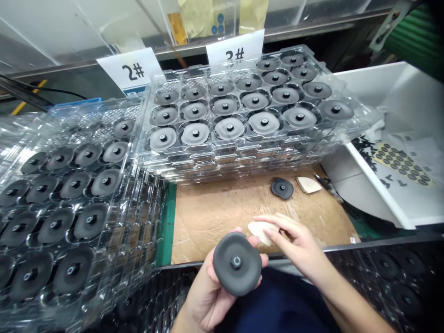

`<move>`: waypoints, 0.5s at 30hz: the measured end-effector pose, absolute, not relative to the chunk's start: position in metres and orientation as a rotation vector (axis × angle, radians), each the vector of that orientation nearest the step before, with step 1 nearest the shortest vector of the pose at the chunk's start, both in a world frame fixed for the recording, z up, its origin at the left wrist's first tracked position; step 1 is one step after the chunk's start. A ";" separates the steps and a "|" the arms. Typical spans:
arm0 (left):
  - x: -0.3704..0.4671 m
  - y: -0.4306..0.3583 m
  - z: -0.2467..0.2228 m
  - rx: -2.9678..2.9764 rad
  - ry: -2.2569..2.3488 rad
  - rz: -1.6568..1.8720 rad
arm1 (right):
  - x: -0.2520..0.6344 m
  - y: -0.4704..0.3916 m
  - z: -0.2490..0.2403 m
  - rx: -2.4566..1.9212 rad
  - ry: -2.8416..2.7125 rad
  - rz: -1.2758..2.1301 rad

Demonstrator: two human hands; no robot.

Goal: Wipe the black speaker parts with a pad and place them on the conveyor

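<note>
My left hand (217, 300) is closed around the edge of a black rounded-square disc (239, 277), with the short round stem at its middle facing up. A soft-looking white pad (259, 232) is pinched between the thumb and fingers of my right hand (301, 243), just above and right of the disc. Whether the pad touches the disc's edge, I cannot tell. Beyond my hands, another black disc (281, 188) lies stem up on a brown cardboard sheet (208, 212). Beside it rests a cream-coloured pad (308, 185).
Stacked clear plastic trays (215, 152) of black discs stand behind the cardboard. More trays (114, 217) are at the left. At right, a white bin (381, 185) holds small black pieces and a sticker sheet (402, 162). A dark-handled tool (328, 187) lies near the bin.
</note>
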State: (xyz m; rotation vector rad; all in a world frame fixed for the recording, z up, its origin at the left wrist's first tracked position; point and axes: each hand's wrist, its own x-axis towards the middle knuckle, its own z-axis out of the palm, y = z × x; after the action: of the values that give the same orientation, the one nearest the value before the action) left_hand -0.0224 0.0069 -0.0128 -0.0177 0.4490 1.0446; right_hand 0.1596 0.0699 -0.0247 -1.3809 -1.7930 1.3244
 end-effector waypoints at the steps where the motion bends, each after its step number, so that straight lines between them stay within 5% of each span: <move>1: -0.022 0.007 -0.014 -0.019 0.434 1.037 | 0.161 0.065 -0.030 -1.410 -1.776 1.376; 15: -0.016 0.000 -0.015 -0.020 0.380 1.044 | 0.162 0.050 -0.037 -1.408 -1.777 1.440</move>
State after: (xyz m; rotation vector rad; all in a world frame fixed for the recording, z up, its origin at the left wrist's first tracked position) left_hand -0.0156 -0.0001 -0.0152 -0.0196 0.3797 1.0440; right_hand 0.1623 0.0504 -0.0366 -1.4085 -1.7771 1.4404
